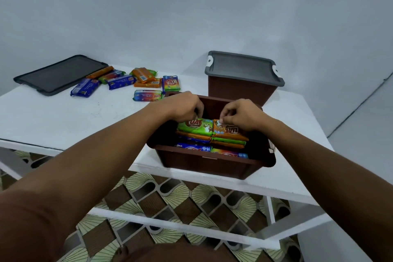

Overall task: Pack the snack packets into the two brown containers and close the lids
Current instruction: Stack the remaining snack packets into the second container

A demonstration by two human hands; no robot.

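Left grip point(187, 106) pinches green foil packet point(196, 127), right grip point(240, 115) orange foil packet point(228, 132); my overfilling this brown plastic container point(204, 164) could jam the grey lid point(61, 74) at 10 o'clock.

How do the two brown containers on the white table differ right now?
The near container is open; the far container is closed by a grey lid. The near container shows stacked snack packets; the far container hides its contents. The left hand pinches a green packet and the right hand an orange packet in the near container; nothing touches the far container. Both are brown and stand on the white table.
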